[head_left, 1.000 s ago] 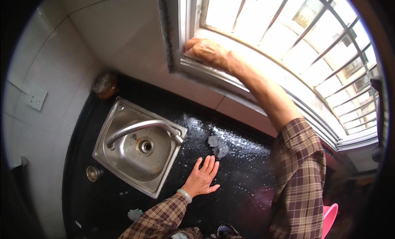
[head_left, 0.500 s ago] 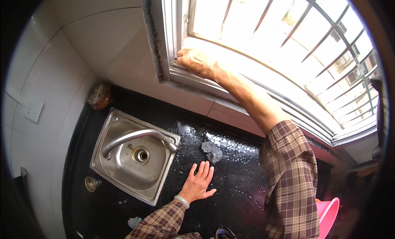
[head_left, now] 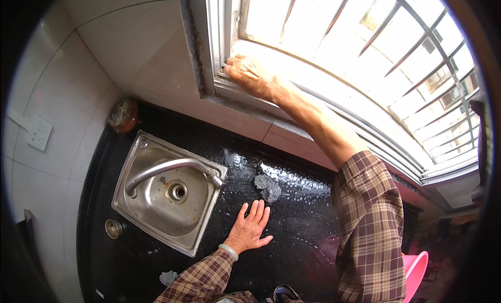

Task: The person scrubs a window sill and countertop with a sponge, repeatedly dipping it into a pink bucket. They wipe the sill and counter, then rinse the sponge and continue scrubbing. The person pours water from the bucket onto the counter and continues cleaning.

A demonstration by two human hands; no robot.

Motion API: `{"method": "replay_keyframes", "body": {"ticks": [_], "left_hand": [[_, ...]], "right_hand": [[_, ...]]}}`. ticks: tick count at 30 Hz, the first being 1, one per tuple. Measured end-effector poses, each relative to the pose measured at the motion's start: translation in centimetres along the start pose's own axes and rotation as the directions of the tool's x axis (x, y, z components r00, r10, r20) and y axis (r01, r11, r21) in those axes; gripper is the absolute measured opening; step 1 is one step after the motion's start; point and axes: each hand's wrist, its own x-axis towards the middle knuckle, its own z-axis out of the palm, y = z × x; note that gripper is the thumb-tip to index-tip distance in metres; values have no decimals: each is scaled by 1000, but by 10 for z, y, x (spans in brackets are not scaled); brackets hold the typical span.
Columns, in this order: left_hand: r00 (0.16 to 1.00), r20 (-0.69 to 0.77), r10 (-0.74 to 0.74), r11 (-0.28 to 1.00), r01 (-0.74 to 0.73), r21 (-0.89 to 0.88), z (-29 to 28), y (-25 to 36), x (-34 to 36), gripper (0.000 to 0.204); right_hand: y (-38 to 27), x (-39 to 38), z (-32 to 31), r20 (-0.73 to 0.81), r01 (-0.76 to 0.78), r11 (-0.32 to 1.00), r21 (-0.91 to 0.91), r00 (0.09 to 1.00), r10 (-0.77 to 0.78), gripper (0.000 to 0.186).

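Observation:
My left hand (head_left: 248, 228), wearing a pale bangle (head_left: 228, 252) at the wrist, lies flat with fingers spread on the wet black countertop (head_left: 308, 240). Just beyond its fingertips rests a crumpled grey scrubbing pad (head_left: 267, 188). My right arm stretches up to the window, where my right hand (head_left: 249, 75) is closed at the lower left corner of the window frame (head_left: 222, 87), over the sliding track. Its fingertips press into that corner; whatever they grip is hidden behind the knuckles.
Left of my left hand sits a steel sink (head_left: 162, 211) with a curved faucet (head_left: 172, 165). A strainer basket (head_left: 113, 229), a brown jar (head_left: 123, 116) and a pale scrap (head_left: 168, 278) are on the counter. Bars (head_left: 383, 29) cross the window. A pink plastic container (head_left: 416, 274) stands lower right.
The view has shifted slightly. My right hand stays at the frame corner with its wrist turned a little, and my left hand still lies flat on the counter.

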Motion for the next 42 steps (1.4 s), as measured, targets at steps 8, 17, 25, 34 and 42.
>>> {"method": "replay_keyframes", "body": {"ticks": [8, 17, 25, 34, 42], "left_hand": [[1000, -21, -4, 1000, 3, -29, -1, -1, 0, 95], [999, -35, 3, 999, -4, -49, -4, -1, 0, 93], [1000, -30, -1, 1000, 1, -17, -1, 0, -1, 94], [1000, -9, -4, 1000, 4, -9, -1, -1, 0, 94], [999, -33, 2, 1000, -3, -16, -3, -2, 1, 94]], "right_hand": [[46, -27, -10, -302, -188, 982, -16, 937, 174, 19], [66, -32, -18, -313, -29, 971, 238, 944, 105, 15], [23, -21, 3, 46, -149, 934, 325, 989, 142, 29], [29, -31, 40, -296, -12, 956, 294, 950, 103, 12], [94, -48, -73, -293, -649, 544, -531, 744, 601, 17]]}}
